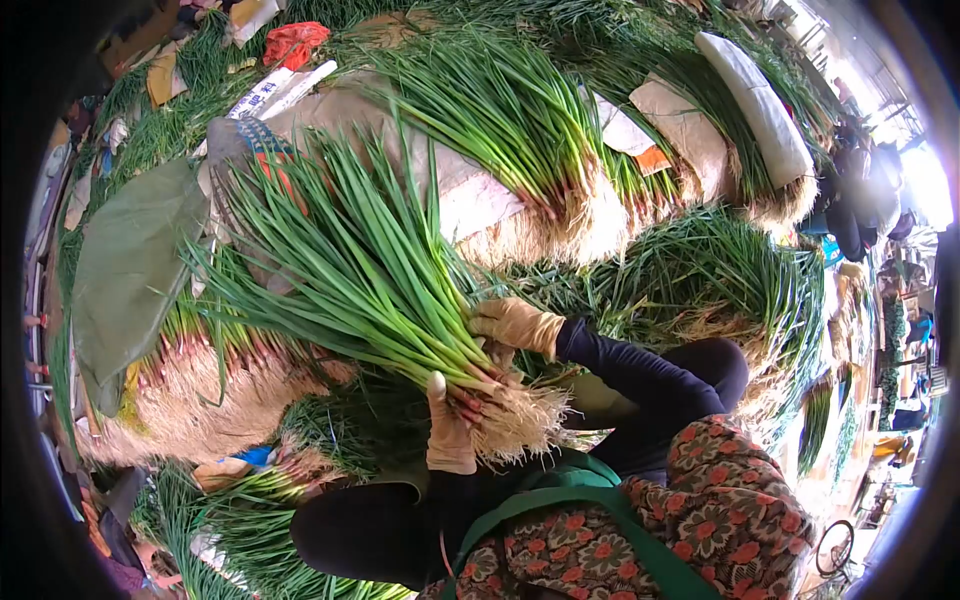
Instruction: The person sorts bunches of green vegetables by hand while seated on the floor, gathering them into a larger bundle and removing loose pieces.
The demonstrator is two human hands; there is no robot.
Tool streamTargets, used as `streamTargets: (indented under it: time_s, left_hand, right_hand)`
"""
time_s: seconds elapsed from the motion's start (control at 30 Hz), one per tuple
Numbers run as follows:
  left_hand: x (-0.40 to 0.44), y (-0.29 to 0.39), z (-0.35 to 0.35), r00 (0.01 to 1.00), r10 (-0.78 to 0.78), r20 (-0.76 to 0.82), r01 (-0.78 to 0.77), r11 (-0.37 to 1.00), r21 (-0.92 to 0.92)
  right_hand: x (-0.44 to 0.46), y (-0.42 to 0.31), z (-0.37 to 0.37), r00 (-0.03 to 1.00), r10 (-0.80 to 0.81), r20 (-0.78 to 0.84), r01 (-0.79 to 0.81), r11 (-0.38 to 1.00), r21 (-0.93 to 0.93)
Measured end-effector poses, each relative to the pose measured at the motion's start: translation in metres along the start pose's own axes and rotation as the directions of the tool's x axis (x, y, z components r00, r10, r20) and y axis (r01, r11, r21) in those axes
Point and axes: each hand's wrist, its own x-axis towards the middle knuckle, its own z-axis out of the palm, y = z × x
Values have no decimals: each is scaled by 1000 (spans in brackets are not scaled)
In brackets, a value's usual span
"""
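I see a bunch of long green leaves with pinkish stems and pale stringy roots (392, 312) mid-view, leaves fanning toward ten o'clock. The beige-gloved left hand (450, 437) has its grip round the root end, fingers hidden underneath. The beige-gloved right hand (512, 326) touches the stems on their two o'clock side; with its fingertips obscured, I can't tell its grip. At nine o'clock, a dull-green sheet (132, 265) hides part of another heap (225, 395).
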Motion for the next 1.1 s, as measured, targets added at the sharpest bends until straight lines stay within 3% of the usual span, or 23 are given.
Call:
streamTargets:
  time_s: [0.03, 0.07, 0.1, 0.17, 0.23, 0.3, 0.37, 0.4, 0.43, 0.5, 0.57, 0.67, 0.77, 0.8, 0.83, 0.87, 0.9, 0.93, 0.97, 1.0, 1.03, 1.07, 1.1]
  left_hand:
    - [-1, 0, 4, 1000, -4, -4, 4, 1000, -21]
    - [-1, 0, 8, 1000, -9, -8, 8, 999, -42]
    - [-2, 1, 12, 1000, -13, -12, 12, 998, -62]
    - [-6, 8, 34, 997, 68, 30, -66, 996, -60]
    - [-10, 12, 36, 987, 12, 158, 13, 988, -156]
    - [-7, 8, 38, 974, 19, 225, 34, 973, -227]
    - [-2, 5, 27, 965, -4, 261, 53, 982, -182]
    - [-5, 5, 27, 969, -6, 247, 49, 984, -169]
    - [-7, 6, 29, 973, -8, 230, 48, 984, -170]
    - [-14, 5, 34, 979, -1, 202, 40, 981, -190]
    - [-21, 3, 36, 984, 6, 177, 31, 978, -208]
    - [-27, 3, 38, 987, 35, 155, 0, 975, -221]
    - [-28, 5, 39, 989, 58, 138, -24, 971, -239]
    - [-27, 5, 39, 988, 65, 137, -30, 969, -243]
    - [-26, 5, 40, 988, 73, 139, -37, 969, -245]
    - [-25, 5, 41, 987, 78, 138, -42, 968, -249]
    - [-25, 4, 42, 987, 88, 134, -52, 967, -250]
    - [-23, 5, 43, 986, 100, 132, -64, 965, -255]
    - [-22, 4, 44, 985, 113, 127, -77, 963, -259]
    - [-22, 5, 46, 985, 126, 121, -90, 960, -264]
    - [-21, 4, 48, 983, 140, 115, -105, 956, -272]
    - [-20, 5, 52, 982, 153, 113, -116, 952, -283]
    - [-21, 4, 55, 980, 164, 110, -126, 948, -294]
  right_hand:
    - [-3, -7, 0, 999, 27, -33, -34, 971, -237]
    - [1, 1, -2, 972, -236, 0, 191, 787, -587]
    - [9, 2, -9, 997, -33, -64, -17, 760, -650]
    - [28, 91, -25, 934, -159, -320, 70, 959, -273]
    - [4, 102, -39, 967, 122, -225, -252, 617, -746]
    - [-35, 90, -26, 911, 377, 169, -83, 568, -819]
    - [-28, 102, -8, 658, 444, 609, 119, 737, -666]
    - [-28, 85, -1, 818, 324, 476, -215, 939, -270]
    - [-32, 60, 0, 919, 288, 270, -360, 893, 270]
    - [-28, -11, -8, 913, 326, 245, -406, 665, 627]
    - [1, -6, 16, 997, 2, 80, -48, 816, 576]
    - [15, 29, 12, 998, -37, -58, 68, 680, 730]
    - [0, 23, -23, 932, 332, -144, -211, 822, 529]
    - [-5, 41, -18, 986, -43, -161, 81, 967, 241]
    - [-11, 73, -8, 973, -201, 110, 133, 887, 441]
    - [-28, 10, -16, 968, 9, 251, 0, 999, -35]
    - [-47, -58, -23, 924, 259, 281, -86, 857, -508]
    - [-49, 0, -7, 977, -112, 182, 190, 848, -494]
    - [-42, 34, -3, 869, -476, 133, 457, 672, -583]
    - [-51, 2, -21, 973, -186, 133, 208, 963, -172]
    - [-58, -34, -36, 960, 98, 262, -167, 953, 254]
    - [-59, -25, -25, 929, 100, 357, -285, 809, 515]
    - [-55, -16, -8, 933, -199, 299, 106, 949, 298]
